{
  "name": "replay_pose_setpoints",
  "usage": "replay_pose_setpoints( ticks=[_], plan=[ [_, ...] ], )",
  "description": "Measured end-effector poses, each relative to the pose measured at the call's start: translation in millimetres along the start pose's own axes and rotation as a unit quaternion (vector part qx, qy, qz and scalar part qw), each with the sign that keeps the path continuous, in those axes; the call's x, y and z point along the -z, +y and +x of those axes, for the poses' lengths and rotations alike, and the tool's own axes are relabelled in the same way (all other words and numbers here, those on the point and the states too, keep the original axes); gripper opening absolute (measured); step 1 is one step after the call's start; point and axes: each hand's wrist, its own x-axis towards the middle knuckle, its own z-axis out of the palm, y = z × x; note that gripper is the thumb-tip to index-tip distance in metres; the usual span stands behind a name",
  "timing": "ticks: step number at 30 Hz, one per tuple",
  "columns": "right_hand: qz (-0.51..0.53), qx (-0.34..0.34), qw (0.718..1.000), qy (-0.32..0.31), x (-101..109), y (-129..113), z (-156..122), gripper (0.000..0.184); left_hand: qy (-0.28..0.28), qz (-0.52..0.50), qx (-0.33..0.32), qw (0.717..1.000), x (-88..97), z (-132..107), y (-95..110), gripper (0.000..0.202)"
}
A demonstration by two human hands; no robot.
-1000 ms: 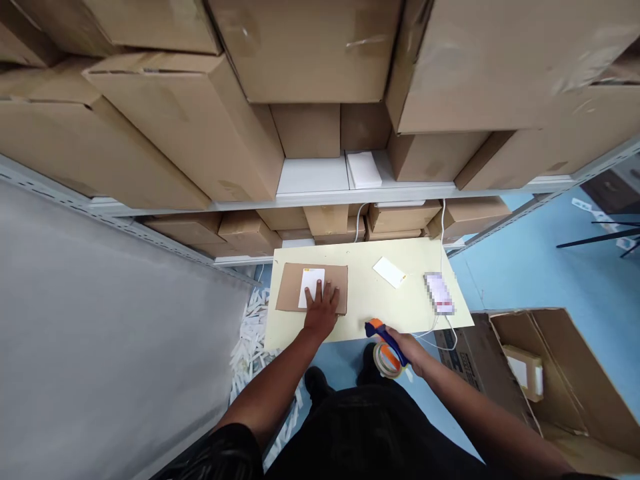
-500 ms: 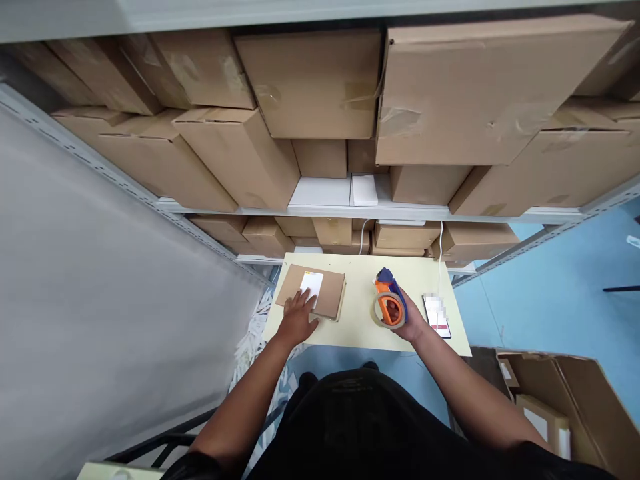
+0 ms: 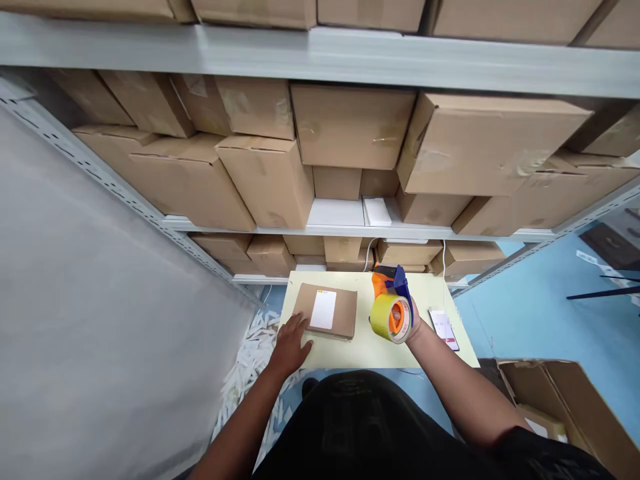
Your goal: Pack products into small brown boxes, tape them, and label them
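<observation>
A flat brown cardboard parcel (image 3: 345, 313) with a white label (image 3: 323, 309) lies on a small pale yellow table (image 3: 365, 350). My left hand (image 3: 291, 345) rests at the parcel's near left corner, fingers spread flat on the table edge. My right hand (image 3: 413, 325) grips an orange and blue tape dispenser (image 3: 391, 303) with a yellow tape roll, held above the table just right of the parcel. A phone (image 3: 445, 329) lies on the table to the right of my right hand.
Metal shelving (image 3: 350, 60) packed with cardboard boxes (image 3: 353, 127) rises behind the table. Strips of white paper (image 3: 250, 363) litter the blue floor at left. An open cardboard box (image 3: 565, 407) stands on the floor at right. A grey wall (image 3: 90, 320) runs along the left.
My right hand has lifted the tape dispenser from below the table's edge onto and above the table beside the parcel. My left hand slid off the label to the parcel's near left corner.
</observation>
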Motion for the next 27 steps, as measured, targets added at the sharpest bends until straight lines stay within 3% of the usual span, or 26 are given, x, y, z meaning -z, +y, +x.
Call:
replay_pose_setpoints(
  ticks=[4, 7, 10, 15, 18, 21, 24, 27],
  plan=[
    [0.05, 0.048, 0.997, -0.026, -47, -19, -9, 0.053, -0.016, -0.01, -0.048, 0.999, -5.7, 11, -25, 0.075],
    [0.077, 0.126, 0.986, 0.07, -70, -35, -10, 0.041, -0.031, -0.008, -0.094, 0.995, -8.6, 13, -41, 0.081],
    [0.05, 0.228, 0.955, 0.182, -83, -55, -4, 0.029, -0.032, -0.012, -0.108, 0.994, -7.2, 13, -53, 0.078],
    [-0.142, 0.295, 0.919, 0.221, -82, -72, -3, 0.038, -0.023, -0.019, -0.09, 0.995, -5.0, 12, -58, 0.071],
    [-0.329, 0.289, 0.855, 0.28, -55, -44, -7, 0.047, -0.016, -0.034, -0.072, 0.997, -7.9, 11, -54, 0.072],
    [-0.511, 0.207, 0.774, 0.31, -14, 11, -6, 0.047, -0.02, -0.056, -0.07, 0.996, -11.2, 11, -51, 0.075],
    [-0.566, 0.184, 0.753, 0.28, 22, 65, 4, 0.037, -0.019, -0.064, -0.063, 0.996, -13.1, 10, -48, 0.074],
    [-0.543, 0.183, 0.774, 0.269, 41, 94, 18, 0.035, -0.013, -0.053, -0.056, 0.997, -14.9, 9, -43, 0.075]
  ],
)
